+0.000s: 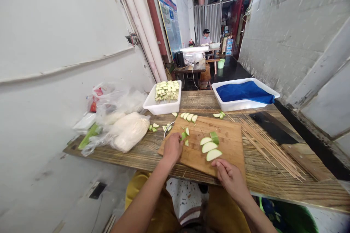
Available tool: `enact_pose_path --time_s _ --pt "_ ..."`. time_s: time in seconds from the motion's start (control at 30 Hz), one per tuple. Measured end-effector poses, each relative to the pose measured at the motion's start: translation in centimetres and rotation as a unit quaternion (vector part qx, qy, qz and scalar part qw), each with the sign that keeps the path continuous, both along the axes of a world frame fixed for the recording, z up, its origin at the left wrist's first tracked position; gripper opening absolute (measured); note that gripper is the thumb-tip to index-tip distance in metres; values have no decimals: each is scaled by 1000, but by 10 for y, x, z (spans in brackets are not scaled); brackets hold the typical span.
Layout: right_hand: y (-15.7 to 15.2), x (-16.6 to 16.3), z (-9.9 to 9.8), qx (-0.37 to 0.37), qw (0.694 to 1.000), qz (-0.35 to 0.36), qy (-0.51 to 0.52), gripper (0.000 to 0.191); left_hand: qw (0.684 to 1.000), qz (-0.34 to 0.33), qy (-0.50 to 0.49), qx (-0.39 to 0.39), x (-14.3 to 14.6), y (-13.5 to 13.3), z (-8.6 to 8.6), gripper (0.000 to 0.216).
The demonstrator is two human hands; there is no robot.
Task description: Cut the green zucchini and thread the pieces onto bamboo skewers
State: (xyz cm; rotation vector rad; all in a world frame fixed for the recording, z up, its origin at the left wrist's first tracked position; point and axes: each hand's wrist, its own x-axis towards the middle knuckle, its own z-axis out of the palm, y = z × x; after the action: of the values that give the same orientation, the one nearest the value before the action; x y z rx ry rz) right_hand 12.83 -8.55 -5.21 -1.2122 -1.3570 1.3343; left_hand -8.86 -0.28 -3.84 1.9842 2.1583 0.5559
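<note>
My right hand pinches the near end of a thin wooden skewer. Threaded on it are several half-round zucchini slices, pale inside with green skin, just above the wooden cutting board. A thicker green zucchini piece is beside the far slices. My left hand rests at the board's left side, its fingers curled against a small green zucchini piece; the fingertips are partly hidden. Loose wedges lie close by it. More half-round slices line the board's far edge.
Bamboo skewers and a cleaver lie to the right. At the back stand a white tub of skewered slices and another tub with blue cloth. Plastic bags sit left. A person is far behind.
</note>
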Motion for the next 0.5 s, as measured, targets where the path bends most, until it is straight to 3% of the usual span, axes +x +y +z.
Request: enact_pose_path --time_s 0.1,0.3,0.5 --pt "1 -1 -3 -1 1000 -1 6 38 1000 7 16 -6 3 0 0 10" --pt "2 0 -3 -4 1000 2 7 38 999 -41 13 11 3 1 -1 13" --pt "1 2 -2 1 999 32 3 35 990 10 -141 21 -9 7 -1 14"
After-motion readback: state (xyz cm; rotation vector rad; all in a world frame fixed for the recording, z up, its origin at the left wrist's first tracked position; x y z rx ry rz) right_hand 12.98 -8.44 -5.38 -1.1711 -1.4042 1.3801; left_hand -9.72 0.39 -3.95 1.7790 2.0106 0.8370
